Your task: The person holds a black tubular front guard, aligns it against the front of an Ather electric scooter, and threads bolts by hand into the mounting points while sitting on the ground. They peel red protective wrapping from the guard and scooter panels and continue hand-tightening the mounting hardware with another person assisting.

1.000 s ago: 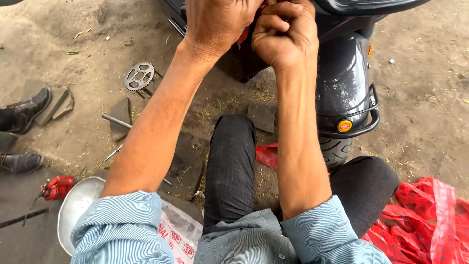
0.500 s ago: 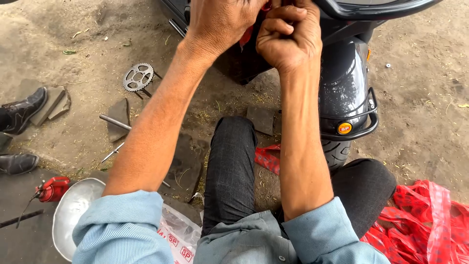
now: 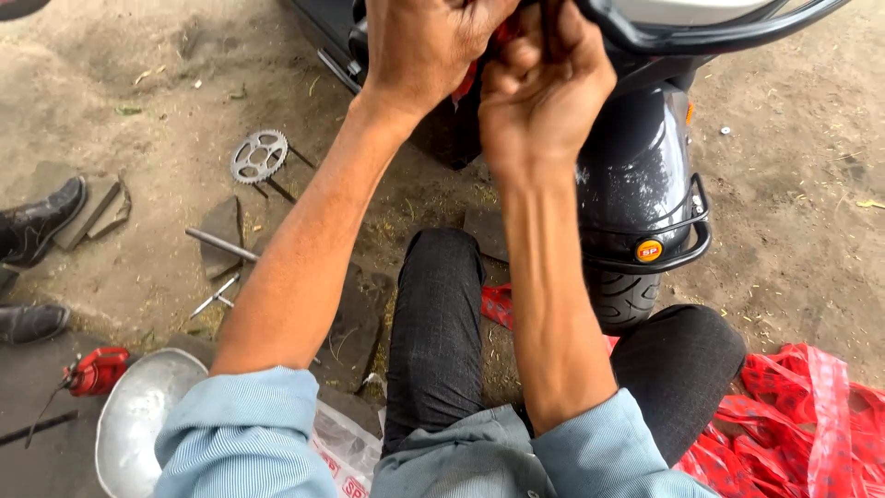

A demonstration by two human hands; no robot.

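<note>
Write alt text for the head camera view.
Both hands, left hand and right hand, are raised together against the rear of a black scooter, working at a red part mostly hidden behind them. On the dirt ground lie a grey metal sprocket and a round silver metal bowl.

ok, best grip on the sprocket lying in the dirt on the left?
The sprocket lies flat on the ground, clear of the metal rod. Probably pinch its toothed rim from above, or hook a finger through the open centre; flat pose leaves no side edge to grab. Both hands are busy: left hand and right hand work at the scooter.
</note>
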